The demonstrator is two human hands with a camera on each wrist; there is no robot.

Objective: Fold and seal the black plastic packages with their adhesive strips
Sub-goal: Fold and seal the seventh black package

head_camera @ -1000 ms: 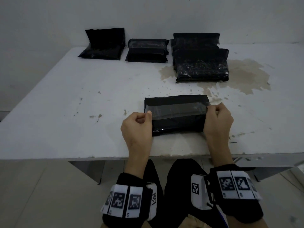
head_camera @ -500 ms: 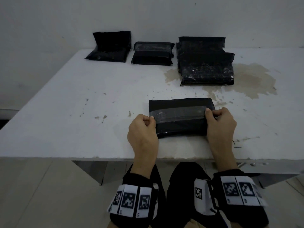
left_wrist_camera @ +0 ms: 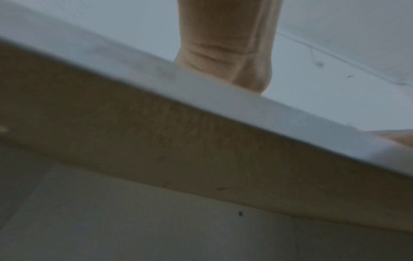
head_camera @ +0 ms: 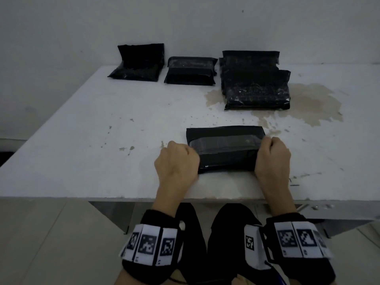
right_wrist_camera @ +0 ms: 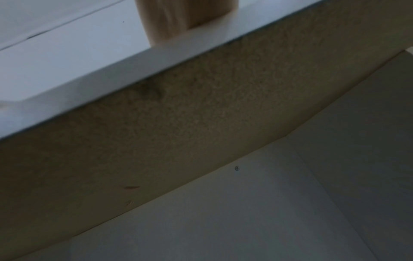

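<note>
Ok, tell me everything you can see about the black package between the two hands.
The near package is a flat, glossy black plastic rectangle lying on the white table close to its front edge. A greyer shiny band runs across its top, side to side. The left hand grips its left end, the right hand its right end, fingers curled.

A white table (head_camera: 86, 153) fills most of the head view, its top scuffed with small dark flecks and chips. A wide brownish stain (head_camera: 312, 103) spreads across the far right part of the top, with smaller splashes trailing toward the middle. Behind the table stands a plain pale wall (head_camera: 185, 21). Below the near edge, a metal frame (head_camera: 339, 219) runs under the top, and pale floor tiles (head_camera: 41, 243) show beneath. From both wrist views the table's white edge (left_wrist_camera: 223, 91) and rough brown underside (right_wrist_camera: 201, 114) appear, blurred.
</note>
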